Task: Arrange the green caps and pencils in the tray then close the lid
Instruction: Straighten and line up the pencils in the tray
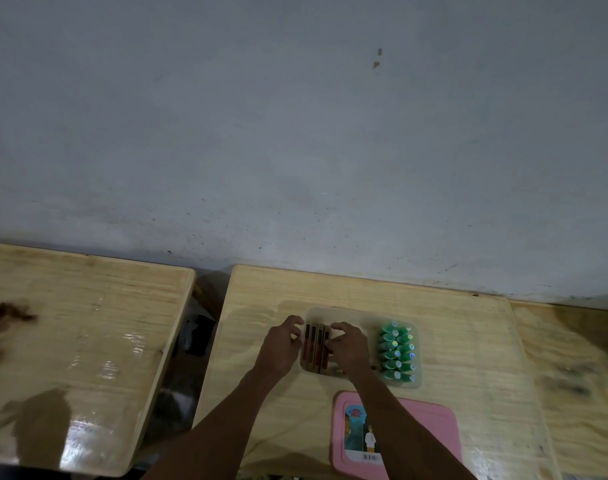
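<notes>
Both hands on the pencils in the tray

Left hand (284,344) and right hand (347,344) flank the pencils (316,348) in the clear tray (361,317) on the counter (261,296) — fingers curled against them, actual grip hard to tell. Green caps (397,351) sit rowed at the tray's right end; pink lid (423,434) lies off, just in front.

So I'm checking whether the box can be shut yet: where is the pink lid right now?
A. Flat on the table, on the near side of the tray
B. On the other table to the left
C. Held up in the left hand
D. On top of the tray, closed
A: the pink lid lies flat on the table, nearer the person than the tray, partly under the right forearm.
</notes>
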